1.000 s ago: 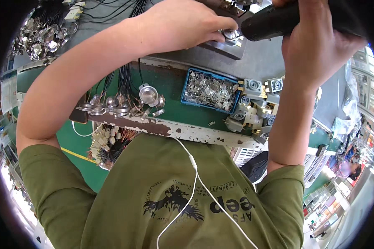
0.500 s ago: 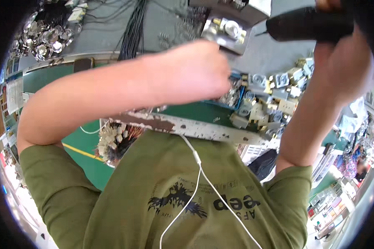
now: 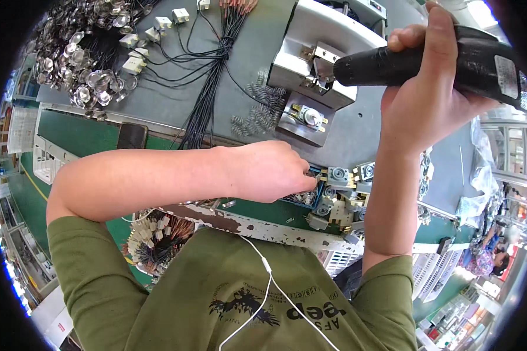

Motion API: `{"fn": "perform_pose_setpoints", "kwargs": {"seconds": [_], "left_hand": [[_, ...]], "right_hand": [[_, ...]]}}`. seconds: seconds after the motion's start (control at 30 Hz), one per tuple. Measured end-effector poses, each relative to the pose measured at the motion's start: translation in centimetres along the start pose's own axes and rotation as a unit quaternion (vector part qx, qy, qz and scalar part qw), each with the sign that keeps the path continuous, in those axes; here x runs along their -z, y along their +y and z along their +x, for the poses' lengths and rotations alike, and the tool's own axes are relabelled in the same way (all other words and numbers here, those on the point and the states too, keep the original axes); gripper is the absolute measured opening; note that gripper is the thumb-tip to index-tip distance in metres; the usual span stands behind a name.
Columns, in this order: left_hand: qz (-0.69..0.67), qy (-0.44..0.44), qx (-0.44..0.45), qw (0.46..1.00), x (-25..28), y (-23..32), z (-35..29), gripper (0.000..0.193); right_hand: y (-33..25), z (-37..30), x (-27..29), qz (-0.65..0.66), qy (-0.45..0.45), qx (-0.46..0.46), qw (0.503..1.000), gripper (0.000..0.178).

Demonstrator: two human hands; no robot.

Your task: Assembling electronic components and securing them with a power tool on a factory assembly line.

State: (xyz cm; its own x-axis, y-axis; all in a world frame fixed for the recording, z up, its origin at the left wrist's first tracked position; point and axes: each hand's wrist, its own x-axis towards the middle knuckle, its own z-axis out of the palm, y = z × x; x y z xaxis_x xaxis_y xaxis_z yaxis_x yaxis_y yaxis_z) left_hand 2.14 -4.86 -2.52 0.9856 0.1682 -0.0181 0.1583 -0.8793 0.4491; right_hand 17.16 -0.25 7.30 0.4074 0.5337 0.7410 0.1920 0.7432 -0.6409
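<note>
My right hand point(image 3: 420, 108) is wrapped round a black power screwdriver point(image 3: 380, 66), held level. Its nose points left at the brass-and-steel part point(image 3: 324, 61) on the face of a metal fixture point(image 3: 310, 26), and covers the bit's end. Whether it touches cannot be made out. My left hand point(image 3: 272, 171) is closed, fingers curled down over a blue bin point(image 3: 301, 200) of small metal parts; its fingertips are hidden, as is anything in them. Just in front of the fixture, a metal block point(image 3: 301, 130) carries a round part with brass tabs point(image 3: 310, 117).
Loose springs point(image 3: 257, 108) lie left of the block. Beyond them stretch a bundle of black wires point(image 3: 216, 76) with white connectors and a heap of shiny round metal caps point(image 3: 79, 76). Several square switch-like parts point(image 3: 339, 202) crowd beside the bin. A chipped rail point(image 3: 257, 227) borders my body.
My right hand has brought the screwdriver left, its nose now up against the fixture's front. The left hand has drawn nearer to the blue bin. The whole view has shifted.
</note>
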Motion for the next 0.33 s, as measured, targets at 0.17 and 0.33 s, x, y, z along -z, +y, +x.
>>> {"fn": "perform_pose_setpoints", "kwargs": {"seconds": [0.17,0.33], "left_hand": [[-0.079,0.013,0.014,0.997,0.08,-0.28,0.04,0.018],[-0.094,0.022,0.0,0.995,0.08,-0.57,-0.3,0.02]], "right_hand": [[0.18,-0.39,-0.49,-0.013,-0.015,-0.021,1.0,0.02],[-0.02,-0.72,-1.07,-0.037,-0.038,-0.031,0.998,0.022]]}}
